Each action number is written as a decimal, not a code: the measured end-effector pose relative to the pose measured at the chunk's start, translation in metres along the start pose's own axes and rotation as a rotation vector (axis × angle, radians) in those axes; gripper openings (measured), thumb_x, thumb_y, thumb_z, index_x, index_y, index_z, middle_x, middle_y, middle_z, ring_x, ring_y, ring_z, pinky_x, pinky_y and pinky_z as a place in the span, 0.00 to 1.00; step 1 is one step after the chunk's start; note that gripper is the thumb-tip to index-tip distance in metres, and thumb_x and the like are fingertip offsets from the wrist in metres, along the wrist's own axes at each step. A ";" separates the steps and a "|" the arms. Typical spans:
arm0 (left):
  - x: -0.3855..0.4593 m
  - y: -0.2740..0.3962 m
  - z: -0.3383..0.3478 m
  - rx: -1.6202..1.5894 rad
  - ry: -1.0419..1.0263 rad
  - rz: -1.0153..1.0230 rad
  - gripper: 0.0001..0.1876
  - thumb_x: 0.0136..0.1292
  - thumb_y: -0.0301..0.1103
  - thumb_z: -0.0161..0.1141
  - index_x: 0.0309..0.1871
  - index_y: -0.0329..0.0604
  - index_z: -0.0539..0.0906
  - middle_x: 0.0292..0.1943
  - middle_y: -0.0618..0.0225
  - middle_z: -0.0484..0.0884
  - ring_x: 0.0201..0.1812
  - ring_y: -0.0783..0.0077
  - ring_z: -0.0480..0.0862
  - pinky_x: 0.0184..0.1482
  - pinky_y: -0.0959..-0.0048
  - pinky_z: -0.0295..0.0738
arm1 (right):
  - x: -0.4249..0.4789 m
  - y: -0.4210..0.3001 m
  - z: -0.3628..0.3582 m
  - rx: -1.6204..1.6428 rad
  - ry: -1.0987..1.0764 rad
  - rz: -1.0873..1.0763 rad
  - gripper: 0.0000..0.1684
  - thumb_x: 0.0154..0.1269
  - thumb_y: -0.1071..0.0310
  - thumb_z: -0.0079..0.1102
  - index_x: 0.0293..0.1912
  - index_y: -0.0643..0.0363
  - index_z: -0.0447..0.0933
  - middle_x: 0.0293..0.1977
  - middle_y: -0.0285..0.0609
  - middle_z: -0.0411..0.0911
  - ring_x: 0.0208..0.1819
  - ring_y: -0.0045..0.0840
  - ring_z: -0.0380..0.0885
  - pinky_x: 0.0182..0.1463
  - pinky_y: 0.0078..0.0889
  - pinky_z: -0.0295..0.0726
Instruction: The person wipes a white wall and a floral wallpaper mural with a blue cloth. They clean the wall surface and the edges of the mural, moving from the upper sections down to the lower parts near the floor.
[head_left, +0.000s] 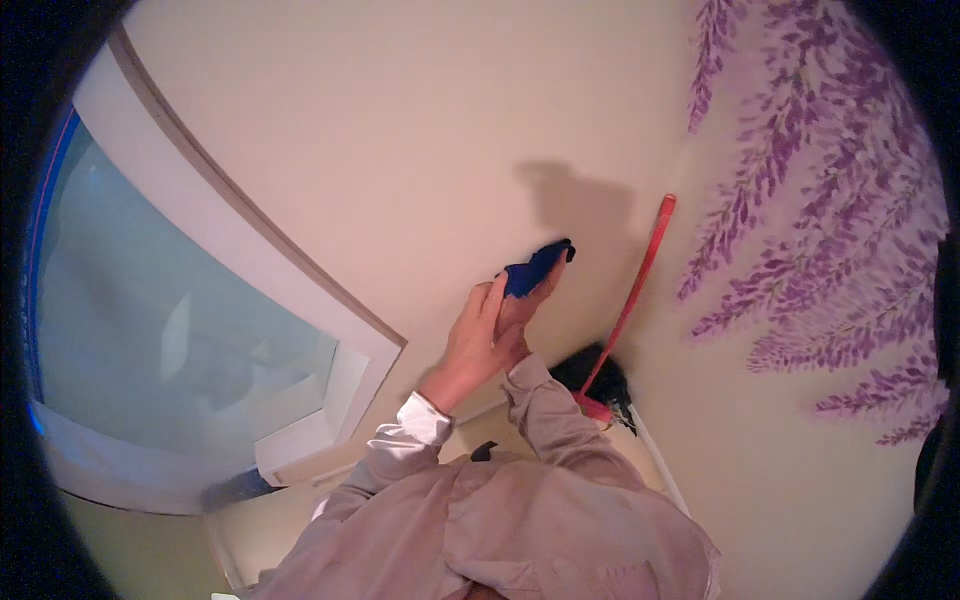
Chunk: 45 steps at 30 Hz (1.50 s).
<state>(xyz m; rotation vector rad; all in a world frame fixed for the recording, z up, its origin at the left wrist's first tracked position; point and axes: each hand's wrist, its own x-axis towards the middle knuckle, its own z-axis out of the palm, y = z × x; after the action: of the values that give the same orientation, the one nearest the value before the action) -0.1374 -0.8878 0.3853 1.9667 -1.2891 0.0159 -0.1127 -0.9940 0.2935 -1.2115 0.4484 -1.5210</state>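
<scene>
A blue cloth-like item with a black end, possibly a glove, is in front of the plain wall. Beneath and along its right side lies my right hand, one finger reaching towards the black end. My left hand overlaps the right hand from the left, its fingertips touching the item's lower edge. Whether those left fingers grip it is hidden by the overlap. Both wrists come out of light long sleeves, and a shadow of the hands or head falls on the wall above.
A red-handled broom leans in the corner at the right, beside a black dustpan. On the left, a glass window pane sits in a white frame with a jutting edge. Purple hanging flowers are painted on the right wall.
</scene>
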 end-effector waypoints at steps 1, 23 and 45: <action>0.001 0.003 0.000 -0.024 -0.003 -0.029 0.41 0.64 0.27 0.66 0.79 0.38 0.58 0.60 0.48 0.72 0.59 0.43 0.78 0.59 0.57 0.77 | 0.005 0.003 0.000 -0.109 0.012 -0.088 0.55 0.70 0.42 0.61 0.79 0.66 0.48 0.76 0.59 0.55 0.76 0.50 0.54 0.79 0.52 0.51; 0.063 0.013 0.098 -0.128 -0.016 -0.003 0.38 0.62 0.27 0.68 0.75 0.31 0.63 0.67 0.45 0.68 0.67 0.45 0.72 0.69 0.58 0.72 | 0.113 0.040 -0.051 -0.160 0.151 -0.157 0.49 0.72 0.53 0.57 0.79 0.68 0.47 0.77 0.60 0.52 0.79 0.49 0.51 0.81 0.50 0.51; 0.121 0.024 0.218 -0.262 -0.468 -0.367 0.18 0.76 0.32 0.54 0.66 0.38 0.76 0.61 0.51 0.82 0.62 0.58 0.81 0.63 0.60 0.74 | 0.222 0.006 -0.084 -0.377 -0.091 -0.295 0.44 0.73 0.68 0.51 0.78 0.72 0.43 0.79 0.63 0.46 0.80 0.51 0.49 0.82 0.48 0.46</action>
<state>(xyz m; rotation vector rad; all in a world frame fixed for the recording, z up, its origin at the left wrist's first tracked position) -0.1798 -1.1176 0.2945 2.0073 -1.1138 -0.7932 -0.1579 -1.2190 0.3533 -1.6945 0.5292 -1.6671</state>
